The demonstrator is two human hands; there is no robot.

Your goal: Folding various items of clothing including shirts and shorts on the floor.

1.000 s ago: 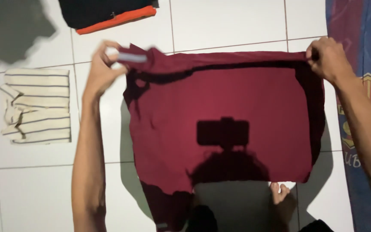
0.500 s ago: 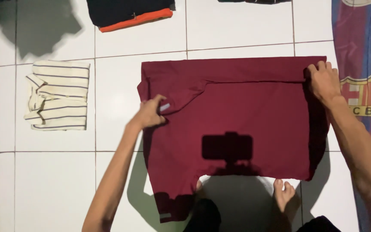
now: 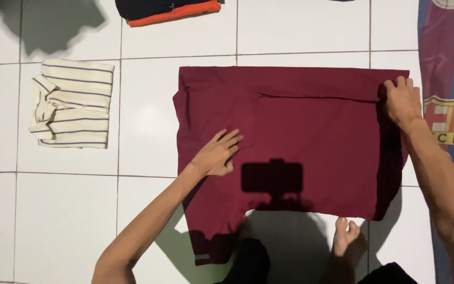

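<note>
Two bare forearms, no sleeves, no rings or watch visible, bare foot [image 3: 346,236], possibly dark trousers [image 3: 387,274]

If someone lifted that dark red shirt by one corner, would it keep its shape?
Probably not. The maroon shirt lies flat on the tiled floor with soft folds, so it likely droops. It looks thin, so probably light. Pushed, it would likely bunch rather than slide; the left hand presses it flat.
</note>
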